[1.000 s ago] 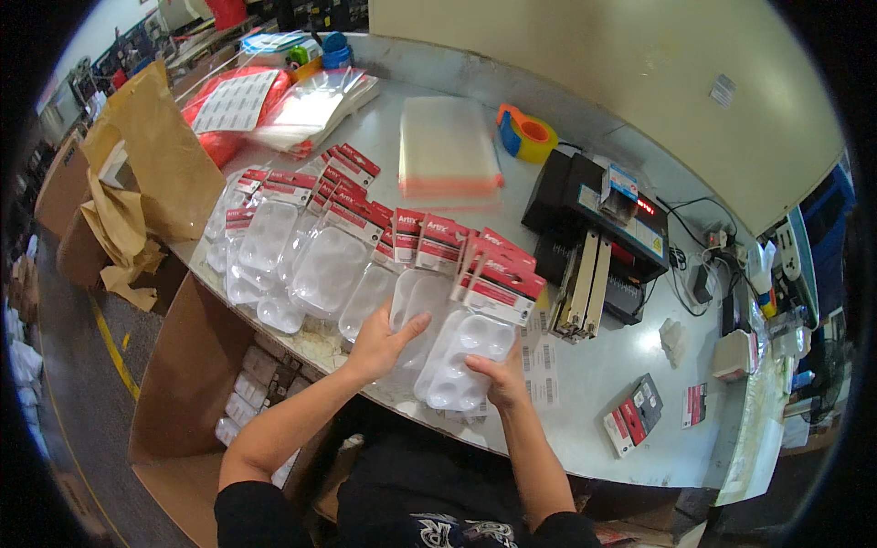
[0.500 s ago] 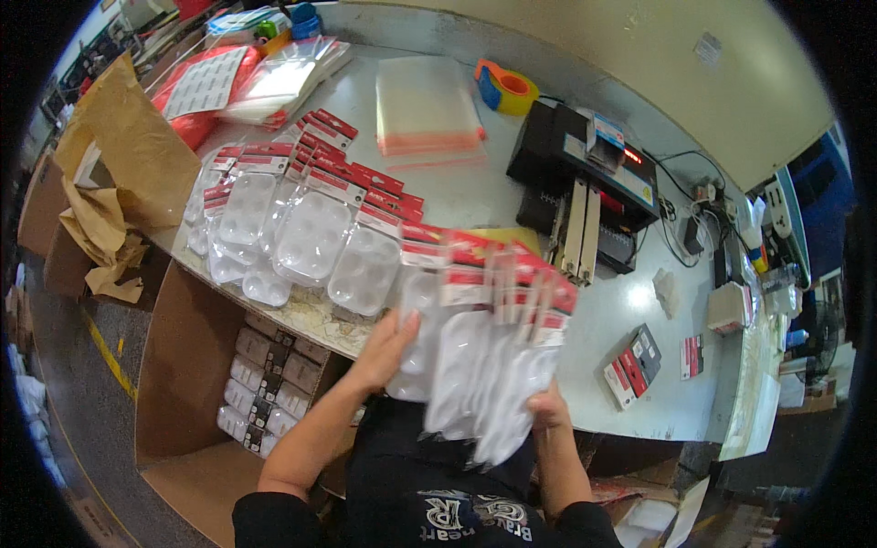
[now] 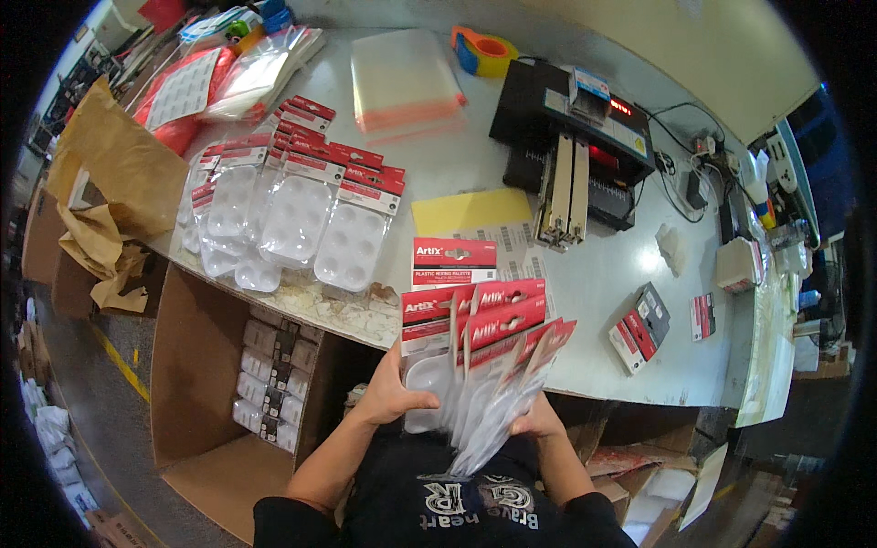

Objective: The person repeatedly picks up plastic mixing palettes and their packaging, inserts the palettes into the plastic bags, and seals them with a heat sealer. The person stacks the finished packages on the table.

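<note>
I hold a bundle of packed white plastic paint palettes [image 3: 480, 388] upright in front of my body, at the table's near edge. Each palette is in clear wrap with a red and white header card on top, and the cards fan apart. My left hand [image 3: 397, 391] grips the bundle's left side, its thumb across the front palette. On the lower right side, my right hand [image 3: 541, 418] closes round the bundle, its fingers partly hidden. A further red header card [image 3: 454, 260] rises behind the others. More packed palettes [image 3: 297, 215] lie overlapping in a pile to the left.
Behind the bundle lie a yellow sheet [image 3: 466, 212] and a label sheet [image 3: 518, 251]. A black sealing machine [image 3: 575, 137] stands at the back right, near clear bags [image 3: 402, 78] and a tape dispenser [image 3: 484, 52]. Below left is an open carton [image 3: 215, 457] holding packs.
The bundle has come down closer to my body, and its header cards now face up more squarely. The yellow sheet and label sheet show more. The whole view has shifted slightly.
</note>
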A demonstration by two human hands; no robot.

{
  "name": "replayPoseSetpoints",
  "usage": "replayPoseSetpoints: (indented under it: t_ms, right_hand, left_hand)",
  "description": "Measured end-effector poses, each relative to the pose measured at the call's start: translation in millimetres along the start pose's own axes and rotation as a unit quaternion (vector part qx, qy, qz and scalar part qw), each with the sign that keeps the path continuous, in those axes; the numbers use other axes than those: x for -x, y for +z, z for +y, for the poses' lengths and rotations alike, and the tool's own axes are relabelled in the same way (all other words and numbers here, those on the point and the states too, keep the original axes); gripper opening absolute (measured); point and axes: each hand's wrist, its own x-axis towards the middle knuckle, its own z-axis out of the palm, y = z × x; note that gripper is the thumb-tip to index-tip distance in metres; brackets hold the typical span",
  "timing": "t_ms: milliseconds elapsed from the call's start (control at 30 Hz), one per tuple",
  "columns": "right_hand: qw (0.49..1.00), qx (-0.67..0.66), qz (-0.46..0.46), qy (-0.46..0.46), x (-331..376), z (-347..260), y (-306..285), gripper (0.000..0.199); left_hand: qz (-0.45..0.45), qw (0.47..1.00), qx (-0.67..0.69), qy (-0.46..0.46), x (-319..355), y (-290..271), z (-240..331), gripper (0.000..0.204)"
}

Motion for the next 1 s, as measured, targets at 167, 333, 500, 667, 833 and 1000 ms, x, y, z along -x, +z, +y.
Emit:
replayPoseSetpoints:
  t_ms: [167, 333, 500, 667, 833, 1000]
  right_hand:
    - [0.999, -0.028, -0.003, 0.033, 10, 10, 0, 0.108]
    - [0.99, 0.123, -0.041, -0.054, 14, 4, -9, 0.113]
    - [0.988, 0.134, 0.043, -0.058, 5, -3, -9, 0.107]
    - [0.992, 0.095, 0.08, -0.012, -4, -8, -4, 0.114]
    - [0.938, 0.304, -0.05, -0.156, -5, -42, 9, 0.153]
    - [0.827, 0.463, -0.051, -0.316, -57, -78, -18, 0.159]
  left_hand:
    - [0.012, 0.996, -0.091, 0.004, 4, 18, -22, 0.101]
    - [0.044, 0.98, -0.194, 0.028, -7, 17, -56, 0.064]
    - [0.051, 0.983, -0.172, 0.032, -20, 28, -67, 0.065]
    - [-0.078, 0.996, -0.031, 0.007, -12, 21, -21, 0.113]
    - [-0.23, 0.866, -0.373, 0.242, -10, 15, 47, 0.116]
    - [-0.249, 0.795, -0.519, 0.19, -46, 16, 80, 0.1]
